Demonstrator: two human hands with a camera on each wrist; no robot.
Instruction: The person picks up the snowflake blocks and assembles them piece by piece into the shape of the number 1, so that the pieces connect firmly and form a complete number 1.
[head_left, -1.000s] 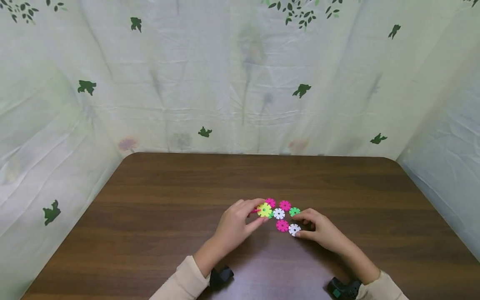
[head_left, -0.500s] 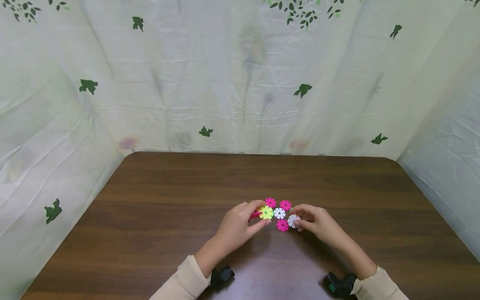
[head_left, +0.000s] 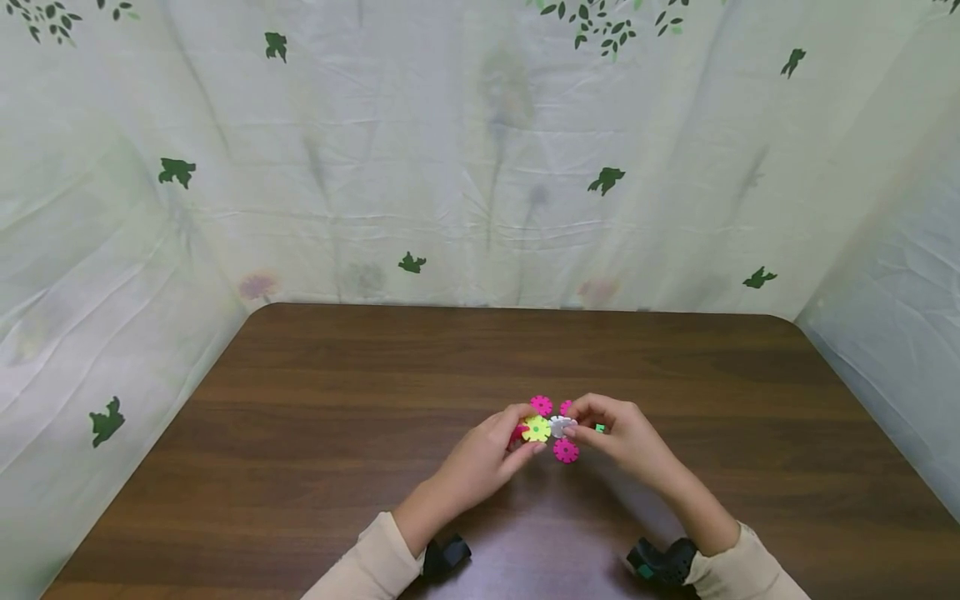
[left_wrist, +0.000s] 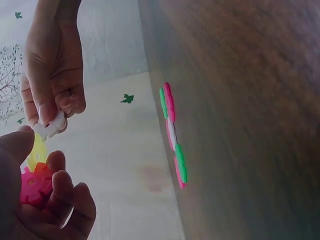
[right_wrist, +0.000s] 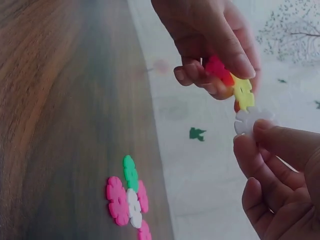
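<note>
My left hand holds a yellow notched flower-shaped disc, joined to a pink disc tucked among the fingers. An orange part shows beside that pink one in the left wrist view. With thumb and fingertips, my right hand pinches a white notched disc. Its edge meets the edge of the yellow disc; whether their slots interlock I cannot tell. Both hands are raised above the table, as the wrist views show.
Several loose discs lie flat on the brown table below the hands: pink, green and white. A pale curtain with leaf prints stands behind the table. Each wrist carries a black camera.
My right hand has lifted the white disc off the table and carried it left and away from me to the yellow disc. My left hand has shifted slightly right with its discs.
</note>
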